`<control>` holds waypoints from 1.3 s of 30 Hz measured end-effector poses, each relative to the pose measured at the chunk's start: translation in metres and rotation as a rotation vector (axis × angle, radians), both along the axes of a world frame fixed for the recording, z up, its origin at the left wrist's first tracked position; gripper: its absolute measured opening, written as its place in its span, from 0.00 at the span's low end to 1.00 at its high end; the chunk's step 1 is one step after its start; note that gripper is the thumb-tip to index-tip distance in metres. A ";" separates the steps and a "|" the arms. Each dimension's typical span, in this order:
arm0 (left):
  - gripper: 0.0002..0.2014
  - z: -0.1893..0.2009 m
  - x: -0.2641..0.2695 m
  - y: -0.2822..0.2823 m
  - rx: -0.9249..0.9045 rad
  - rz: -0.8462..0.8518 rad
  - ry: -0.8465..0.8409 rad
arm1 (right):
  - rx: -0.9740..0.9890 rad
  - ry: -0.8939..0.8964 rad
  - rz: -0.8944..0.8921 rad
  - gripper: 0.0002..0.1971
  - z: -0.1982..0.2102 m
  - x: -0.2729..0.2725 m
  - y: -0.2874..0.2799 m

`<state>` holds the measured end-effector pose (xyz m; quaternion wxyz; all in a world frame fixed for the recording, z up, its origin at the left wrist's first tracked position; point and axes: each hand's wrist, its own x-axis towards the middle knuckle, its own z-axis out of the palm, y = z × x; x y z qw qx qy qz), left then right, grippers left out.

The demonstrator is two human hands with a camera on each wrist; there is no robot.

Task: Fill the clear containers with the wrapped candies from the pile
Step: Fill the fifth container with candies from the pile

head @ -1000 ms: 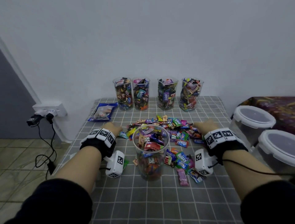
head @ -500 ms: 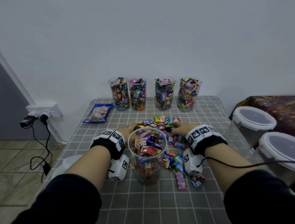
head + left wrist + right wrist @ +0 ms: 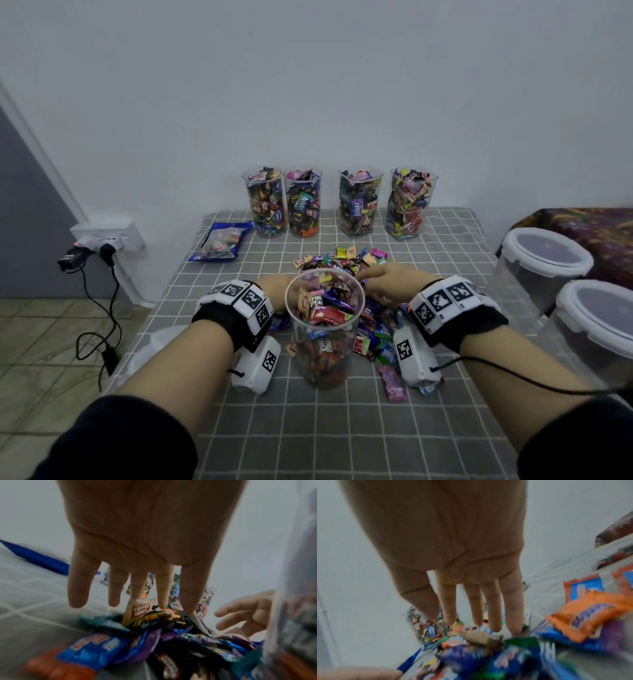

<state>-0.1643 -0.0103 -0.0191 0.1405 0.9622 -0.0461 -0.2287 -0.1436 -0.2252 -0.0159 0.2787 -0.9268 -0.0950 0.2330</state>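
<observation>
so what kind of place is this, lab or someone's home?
Most likely a home room, not a lab. A small table under a grey checked cloth stands against a bare wall, a wall socket sits low by a tiled floor, and lidded food tubs stand beside it.

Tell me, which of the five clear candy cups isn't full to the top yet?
The near cup between the hands: its candies stop below the rim. The four cups by the wall are heaped to theirs.

There's a grey checked tablecloth (image 3: pixel 342 431) on the table, a blue snack bag (image 3: pixel 219 241) lying upper left on it. At the right edge, two lidded plastic tubs (image 3: pixel 544 255). Far left: a wall socket (image 3: pixel 106 234) with plugs, black cables trailing over the tiled floor (image 3: pixel 41 342).
</observation>
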 end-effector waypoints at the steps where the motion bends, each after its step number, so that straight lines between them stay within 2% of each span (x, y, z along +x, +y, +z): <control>1: 0.20 0.001 0.000 0.002 0.022 -0.015 -0.054 | 0.005 -0.039 -0.031 0.18 0.003 -0.002 -0.004; 4: 0.18 0.004 -0.012 0.003 0.043 0.006 -0.118 | -0.171 -0.110 -0.044 0.22 0.009 -0.012 -0.011; 8: 0.24 0.002 -0.023 -0.001 0.019 0.069 -0.053 | -0.241 -0.007 0.036 0.37 -0.001 -0.023 -0.011; 10: 0.19 0.000 -0.025 -0.004 0.071 0.101 -0.065 | -0.319 -0.012 0.104 0.43 -0.008 -0.027 -0.009; 11: 0.14 0.001 -0.029 -0.006 0.128 0.067 -0.076 | -0.359 -0.031 0.138 0.44 -0.012 -0.028 -0.007; 13: 0.15 0.009 -0.042 -0.012 0.198 -0.004 -0.100 | -0.409 -0.064 0.188 0.46 -0.021 -0.028 -0.003; 16: 0.18 0.013 -0.051 -0.015 0.104 0.070 -0.148 | -0.468 -0.096 0.222 0.47 -0.029 -0.029 0.001; 18: 0.17 0.018 -0.057 -0.015 0.132 0.085 -0.178 | -0.483 -0.124 0.230 0.46 -0.031 -0.030 0.002; 21: 0.17 0.023 -0.061 -0.020 0.163 0.145 -0.051 | -0.492 -0.162 0.229 0.42 -0.030 -0.031 0.002; 24: 0.13 0.017 -0.057 -0.021 0.064 0.148 -0.143 | -0.492 -0.189 0.224 0.36 -0.027 -0.033 0.004; 30: 0.12 0.013 -0.055 -0.016 -0.021 0.111 -0.196 | -0.397 -0.272 0.193 0.21 -0.022 -0.038 0.005; 34: 0.11 0.013 -0.057 -0.015 -0.077 0.121 -0.236 | -0.386 -0.335 0.152 0.17 -0.018 -0.043 0.004; 39: 0.08 0.014 -0.057 -0.016 -0.030 0.161 -0.280 | -0.373 -0.377 0.083 0.16 -0.018 -0.045 0.005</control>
